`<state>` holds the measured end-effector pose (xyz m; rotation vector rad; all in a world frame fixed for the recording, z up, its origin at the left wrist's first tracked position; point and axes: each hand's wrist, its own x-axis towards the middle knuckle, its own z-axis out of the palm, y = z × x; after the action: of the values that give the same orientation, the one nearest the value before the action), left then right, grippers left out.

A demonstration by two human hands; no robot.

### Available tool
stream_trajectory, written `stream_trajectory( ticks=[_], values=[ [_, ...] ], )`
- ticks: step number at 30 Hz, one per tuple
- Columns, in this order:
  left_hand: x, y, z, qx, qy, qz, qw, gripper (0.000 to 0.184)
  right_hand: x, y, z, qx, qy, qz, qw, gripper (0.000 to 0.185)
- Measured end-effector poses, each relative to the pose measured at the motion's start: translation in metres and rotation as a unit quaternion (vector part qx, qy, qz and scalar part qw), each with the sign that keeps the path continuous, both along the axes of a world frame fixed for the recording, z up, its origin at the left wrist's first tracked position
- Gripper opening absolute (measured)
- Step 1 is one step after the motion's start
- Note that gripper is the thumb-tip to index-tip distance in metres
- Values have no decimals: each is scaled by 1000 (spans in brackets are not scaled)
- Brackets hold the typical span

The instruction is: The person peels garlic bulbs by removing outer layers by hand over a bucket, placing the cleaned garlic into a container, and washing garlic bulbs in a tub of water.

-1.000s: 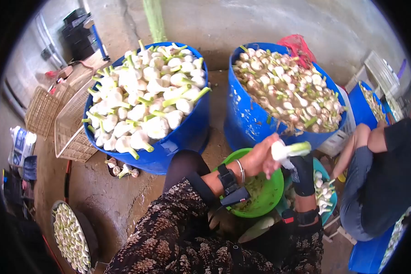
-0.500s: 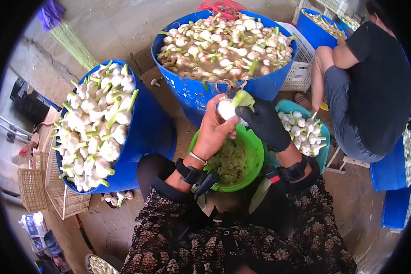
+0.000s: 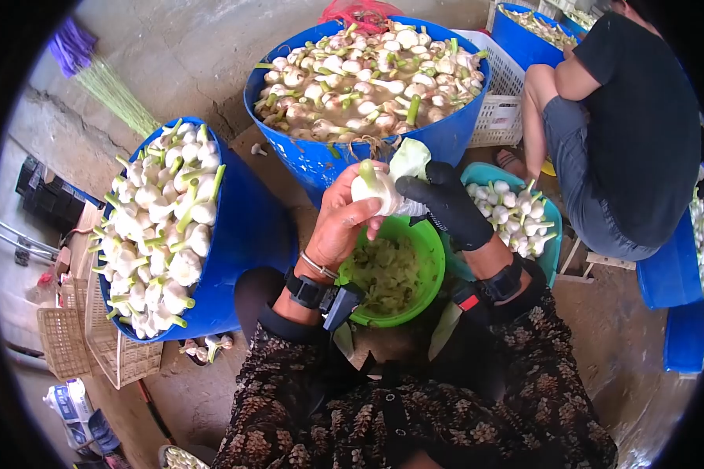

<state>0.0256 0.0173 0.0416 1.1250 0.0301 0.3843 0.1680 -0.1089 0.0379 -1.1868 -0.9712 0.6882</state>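
Note:
A white garlic bulb (image 3: pixel 374 189) with a short green stem is held up in front of me. My left hand (image 3: pixel 338 223), bare, is closed around it from the left, thumb across its front. My right hand (image 3: pixel 452 207), in a black glove, is closed at the bulb's right side, gripping a pale green piece of garlic skin (image 3: pixel 411 159) that stands up above the fingers. Some white material shows under the gloved fingers; I cannot make out what it is. Below both hands a bright green basin (image 3: pixel 436 270) holds loose garlic peelings (image 3: pixel 383 273).
A large blue tub (image 3: pixel 285 160) of garlic in murky water stands ahead. Another blue tub (image 3: pixel 254 242) full of white garlic leans at left. A teal basin (image 3: pixel 551 227) with trimmed bulbs is at right, near a seated person (image 3: pixel 630 133). Wicker baskets (image 3: pixel 62 340) lie far left.
The garlic bulb has turned so its stem points up on the left. The green skin has come away from the stem side and is now in my right hand. My view has shifted slightly.

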Motion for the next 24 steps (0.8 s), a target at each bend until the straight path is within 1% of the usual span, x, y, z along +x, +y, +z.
stream_trajectory(
  ticks=[3,4,5,6,7,8,9,10,11,12,14,15,16,18,19,22,24],
  values=[
    [-4,-3,9,36,3,24,999,49,-7,-1,3,2,53,-10,999,22],
    [-7,-7,14,35,-12,17,999,49,-3,2,-6,6,57,-33,998,22],
    [-11,-11,21,36,-27,8,999,50,6,7,-21,11,62,-56,996,21],
    [-14,-12,27,38,-41,-3,998,51,11,10,-25,17,67,-81,994,21],
    [-17,-10,30,31,-59,-55,996,59,18,8,-28,0,108,-91,990,19],
    [-18,-10,27,19,-52,-58,997,61,17,6,-32,-93,-60,-73,991,21],
    [-16,-6,22,8,-52,-56,997,63,19,8,-37,-182,-233,-48,954,23],
    [-14,-2,19,-1,-55,-51,997,65,21,13,-40,-259,-401,-21,879,26],
    [-17,2,17,-7,-21,-47,999,66,6,8,-53,-194,-481,-22,855,37],
    [-19,3,16,31,-22,-19,999,64,0,6,-52,-153,-501,-24,852,39],
    [-17,3,14,106,-17,28,994,60,-6,-5,-47,-76,-531,-35,843,44],
    [-18,8,14,123,-19,11,992,59,-1,-4,-40,-53,-527,-71,845,41],
    [-17,7,14,143,-13,25,989,58,2,-9,-31,-58,-466,-79,879,39],
    [-18,5,13,187,5,57,981,57,-1,-17,6,-63,-332,-93,937,36],
    [-17,7,10,181,12,53,982,59,-2,-14,9,0,-340,-130,932,30],
    [-14,5,6,153,56,51,985,63,-14,-15,19,22,-421,-157,893,27],
    [-10,1,6,191,53,57,978,66,-15,-12,17,19,-439,-167,882,23]
  ],
)
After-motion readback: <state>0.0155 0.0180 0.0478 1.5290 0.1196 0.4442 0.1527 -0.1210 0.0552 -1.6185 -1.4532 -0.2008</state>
